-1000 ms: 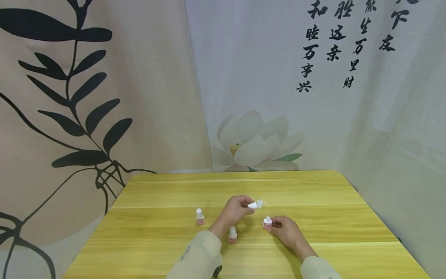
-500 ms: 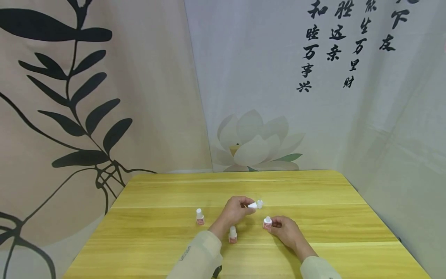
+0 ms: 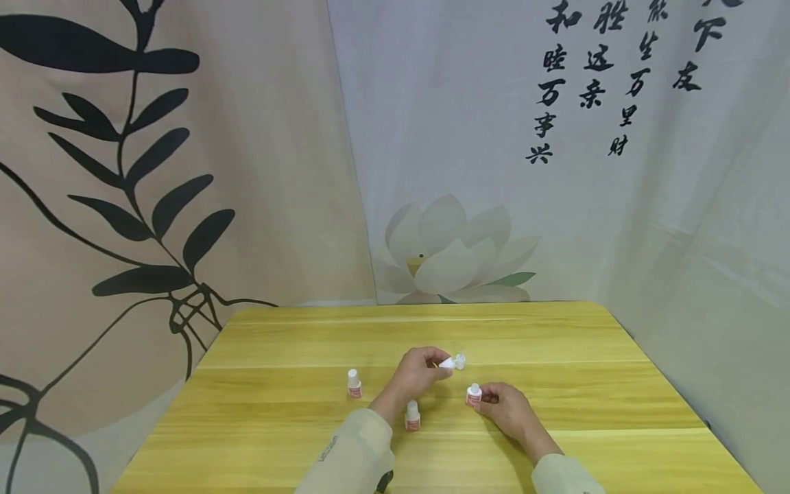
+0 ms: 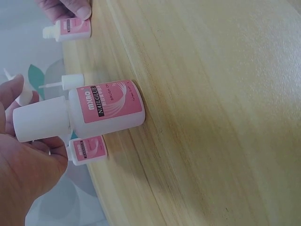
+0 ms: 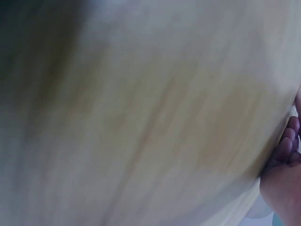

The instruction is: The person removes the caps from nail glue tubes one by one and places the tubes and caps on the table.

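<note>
In the head view my left hand [image 3: 422,367] pinches a white, tapered brush cap [image 3: 447,363] above the table. In the left wrist view that cap [image 4: 24,96] shows between the fingers, its thin brush upward. Just beyond it a second white cap [image 4: 70,82] stands on the table with a thin stem pointing up. My right hand [image 3: 507,409] grips a small nail glue bottle [image 3: 473,396] by its side; the left wrist view shows this bottle's bare white neck [image 4: 49,32]. The right wrist view catches only some curled fingers [image 5: 287,146] at its edge.
Two capped nail glue bottles stand upright: one bottle [image 3: 412,417] beside my left forearm, another bottle [image 3: 354,384] farther left. All stand on a yellow wooden table [image 3: 278,425]. Behind it hang printed curtains [image 3: 290,171].
A thin pale strand to the right of the caps in the head view no longer shows. The held cap has tilted slightly in the left fingers; the right hand and bottles stay put.
</note>
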`<state>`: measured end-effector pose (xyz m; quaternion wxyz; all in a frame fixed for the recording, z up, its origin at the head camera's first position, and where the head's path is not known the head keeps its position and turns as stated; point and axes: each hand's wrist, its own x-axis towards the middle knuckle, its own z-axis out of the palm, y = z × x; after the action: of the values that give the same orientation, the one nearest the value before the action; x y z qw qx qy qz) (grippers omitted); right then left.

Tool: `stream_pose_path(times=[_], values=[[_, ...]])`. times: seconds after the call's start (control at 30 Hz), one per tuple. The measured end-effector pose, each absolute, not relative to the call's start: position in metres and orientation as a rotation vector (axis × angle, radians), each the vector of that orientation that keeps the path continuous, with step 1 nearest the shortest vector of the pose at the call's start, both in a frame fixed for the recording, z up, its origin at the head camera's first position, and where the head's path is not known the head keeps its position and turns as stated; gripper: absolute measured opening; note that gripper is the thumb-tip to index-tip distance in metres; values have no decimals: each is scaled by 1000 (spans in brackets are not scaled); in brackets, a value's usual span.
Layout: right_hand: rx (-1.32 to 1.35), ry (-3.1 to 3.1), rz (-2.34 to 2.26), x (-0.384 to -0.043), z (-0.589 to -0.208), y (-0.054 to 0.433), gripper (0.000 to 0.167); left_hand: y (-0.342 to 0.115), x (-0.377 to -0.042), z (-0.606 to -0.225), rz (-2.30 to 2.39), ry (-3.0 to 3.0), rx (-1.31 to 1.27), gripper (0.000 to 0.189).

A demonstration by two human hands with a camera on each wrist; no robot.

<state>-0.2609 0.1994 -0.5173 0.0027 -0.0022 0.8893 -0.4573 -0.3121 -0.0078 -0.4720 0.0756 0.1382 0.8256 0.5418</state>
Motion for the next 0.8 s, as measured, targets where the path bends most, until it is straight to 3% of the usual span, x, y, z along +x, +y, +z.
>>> stream_pose_path(times=[0.8], values=[[9, 2768, -1434, -261, -518, 200, 16, -8, -312, -472, 1636, 2474, 411, 18]])
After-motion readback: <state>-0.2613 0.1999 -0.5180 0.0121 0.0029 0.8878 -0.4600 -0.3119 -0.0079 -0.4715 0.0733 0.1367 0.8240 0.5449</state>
